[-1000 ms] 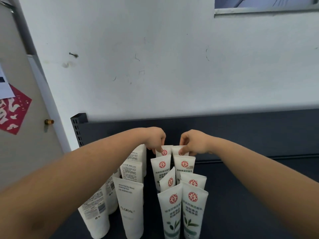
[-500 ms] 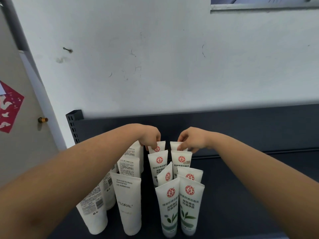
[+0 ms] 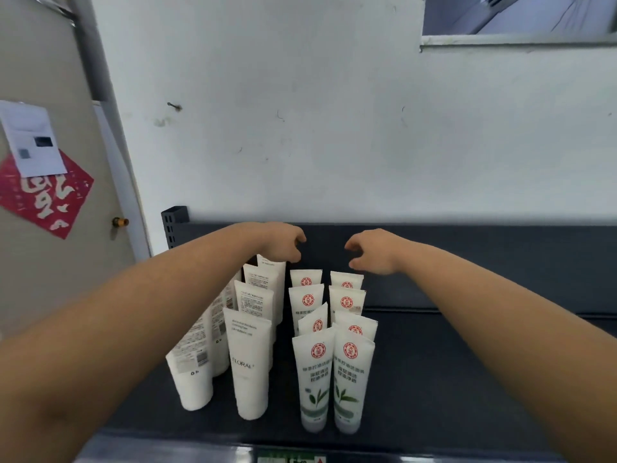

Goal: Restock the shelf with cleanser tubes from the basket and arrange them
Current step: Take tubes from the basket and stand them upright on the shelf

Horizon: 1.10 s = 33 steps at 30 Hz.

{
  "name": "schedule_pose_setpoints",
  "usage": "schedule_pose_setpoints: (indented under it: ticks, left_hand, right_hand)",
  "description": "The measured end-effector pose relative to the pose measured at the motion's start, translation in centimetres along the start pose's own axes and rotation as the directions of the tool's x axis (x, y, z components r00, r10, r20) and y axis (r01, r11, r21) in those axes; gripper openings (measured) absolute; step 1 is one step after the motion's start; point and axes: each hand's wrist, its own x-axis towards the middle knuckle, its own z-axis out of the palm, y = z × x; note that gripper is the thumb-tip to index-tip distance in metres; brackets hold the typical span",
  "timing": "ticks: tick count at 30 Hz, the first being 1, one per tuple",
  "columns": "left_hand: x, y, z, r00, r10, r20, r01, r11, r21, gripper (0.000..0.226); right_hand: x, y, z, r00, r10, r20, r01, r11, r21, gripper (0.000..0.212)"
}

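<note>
While upright, cleanser tubes [image 3: 349,372] on shelf [image 3: 467,379]

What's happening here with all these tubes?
A person is arranging cleanser tubes on a dark shelf. Two neat rows of red-logo tubes stand upright on the right, and rows of white FLORAL tubes stand on the left. Both hands hover over the back of the rows with loosely curled fingers, holding nothing. The right hand is above the rear red-logo tubes. The left hand is just over the rearmost white tube.
</note>
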Motion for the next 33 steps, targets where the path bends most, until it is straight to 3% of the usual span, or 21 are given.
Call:
schedule_pose_setpoints:
  ticks: [5, 10, 14, 18, 20, 23, 33]
  left_hand:
    - [-5.0, 0.4, -0.5, 0.988, -0.126, -0.091, 0.124, 0.992, -0.028, 0.063]
    - [-11.0, 0.2, -1.0, 0.953, -0.241, -0.184, 0.213, 0.964, -0.159, 0.043]
    - [-16.4, -0.8, 0.7, 0.882, -0.417, -0.218, 0.389, 0.907, -0.163, 0.066]
    - [-22.6, -1.4, 3.2, 0.806, -0.531, -0.264, 0.497, 0.847, -0.187, 0.072]
    - [-25.8, -1.7, 4.4, 0.765, -0.584, -0.274, 0.551, 0.812, -0.192, 0.074]
    - [-30.2, -2.5, 5.7, 0.721, -0.642, -0.263, 0.616, 0.766, -0.184, 0.076]
    - [-41.4, -6.7, 9.3, 0.645, -0.738, -0.198, 0.722, 0.673, -0.159, 0.075]
  right_hand:
    - [-2.3, -1.1, -1.6, 0.997, -0.072, -0.022, 0.072, 0.997, 0.001, 0.062]
    - [-4.6, -3.8, -2.7, 0.975, -0.172, -0.138, 0.19, 0.974, 0.126, 0.059]
    - [-6.6, -7.0, -2.0, 0.953, -0.248, -0.173, 0.282, 0.937, 0.207, 0.062]
    - [-8.4, -11.2, -0.4, 0.918, -0.363, -0.158, 0.389, 0.9, 0.194, 0.06]
    - [-9.2, -13.7, 0.2, 0.897, -0.411, -0.162, 0.438, 0.876, 0.201, 0.053]
    - [-10.5, -17.5, 1.3, 0.856, -0.495, -0.149, 0.516, 0.825, 0.229, 0.065]
    - [-14.0, -29.8, 4.8, 0.722, -0.686, -0.084, 0.688, 0.701, 0.187, 0.073]
